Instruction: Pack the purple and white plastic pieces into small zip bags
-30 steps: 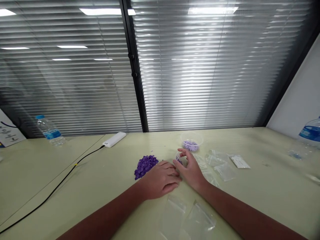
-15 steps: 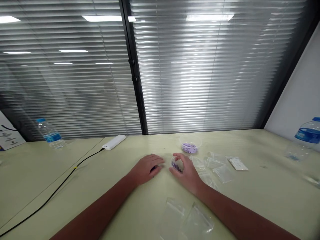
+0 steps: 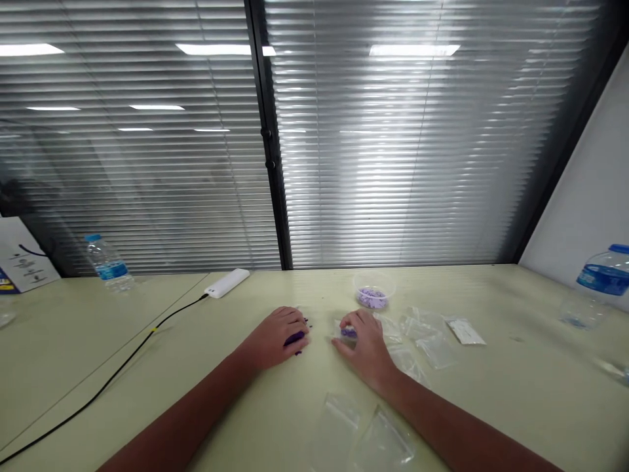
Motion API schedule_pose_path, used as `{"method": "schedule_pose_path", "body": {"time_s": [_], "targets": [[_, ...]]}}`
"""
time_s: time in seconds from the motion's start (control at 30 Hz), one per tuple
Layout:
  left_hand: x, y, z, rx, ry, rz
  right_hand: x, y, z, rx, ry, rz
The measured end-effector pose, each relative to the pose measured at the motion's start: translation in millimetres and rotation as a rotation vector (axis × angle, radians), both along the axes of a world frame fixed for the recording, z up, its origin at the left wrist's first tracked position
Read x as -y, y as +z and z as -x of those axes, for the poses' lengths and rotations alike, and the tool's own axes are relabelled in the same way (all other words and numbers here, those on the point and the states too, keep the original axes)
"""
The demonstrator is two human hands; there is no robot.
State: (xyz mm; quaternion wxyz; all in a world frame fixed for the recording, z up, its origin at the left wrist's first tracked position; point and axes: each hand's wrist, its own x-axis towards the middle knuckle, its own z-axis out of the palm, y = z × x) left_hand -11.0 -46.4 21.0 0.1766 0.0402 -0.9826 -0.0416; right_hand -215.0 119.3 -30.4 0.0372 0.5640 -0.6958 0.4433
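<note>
My left hand (image 3: 279, 338) rests on the table with its fingers curled over a heap of dark purple pieces (image 3: 295, 338). A few loose bits lie by its fingertips. To its right, my right hand (image 3: 366, 342) curves its thumb and fingers around a small clear container (image 3: 338, 325) holding purple pieces (image 3: 348, 333); its exact form is partly hidden. Behind the right hand stands a clear round tub (image 3: 386, 283) with light purple pieces (image 3: 372, 298) in it. Clear plastic bags (image 3: 435, 347) lie beside my right wrist.
Two more clear bags (image 3: 339, 419) lie near the front. A white packet (image 3: 466, 332) is on the right. A white power bank (image 3: 227, 283) with a black cable (image 3: 122, 356) lies left. Water bottles (image 3: 111, 267) stand on both sides, and a blinds-covered window (image 3: 368, 164) rises behind.
My left hand has shifted slightly left, widening the gap between the hands and exposing loose dark purple bits. The right hand remains around the clear container, which now appears lower.
</note>
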Motion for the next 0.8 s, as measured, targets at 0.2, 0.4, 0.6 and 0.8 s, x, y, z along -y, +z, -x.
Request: {"method": "schedule_pose_path", "body": {"time_s": [0.2,0.4,0.6,0.8], "targets": [[-51.3,3.8,-19.4,-0.026,0.009,-0.169,-10.9,12.4,-11.8,-0.09,0.102,-0.001],[-92.6,8.2,-11.1,0.108,-0.077,-0.252,-10.6,13.7,-10.1,-0.078,0.104,0.047],[-70.0,-8.4,-8.2,-0.009,0.174,-0.249,-14.5,16.6,-11.8,-0.081,0.123,0.029],[-72.8,-7.3,-8.1,-0.154,0.486,-0.625,-22.9,24.1,-21.6,-0.11,0.192,0.023]]}}
